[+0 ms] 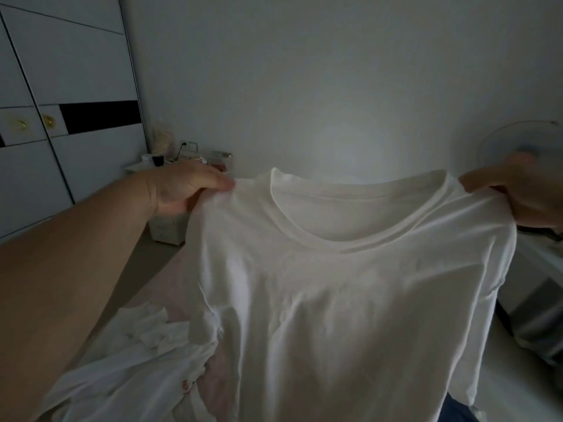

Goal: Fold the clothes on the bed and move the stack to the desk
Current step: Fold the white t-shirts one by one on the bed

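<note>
A white T-shirt (350, 300) hangs in the air in front of me, its round neck opening facing me and its body dropping below the frame. My left hand (179, 190) pinches the shirt's left shoulder. My right hand (518, 193) grips the right shoulder at the same height. Below the shirt, at the lower left, more white clothes (131, 360) lie crumpled on the pinkish bed (164, 287). The hanging shirt hides most of the bed.
A white wardrobe (61, 117) with sliding doors stands at the left. A small cluttered bedside table (170, 166) sits against the far wall. A white fan (518, 141) rises behind my right hand, above a white surface (542, 260) at the right edge.
</note>
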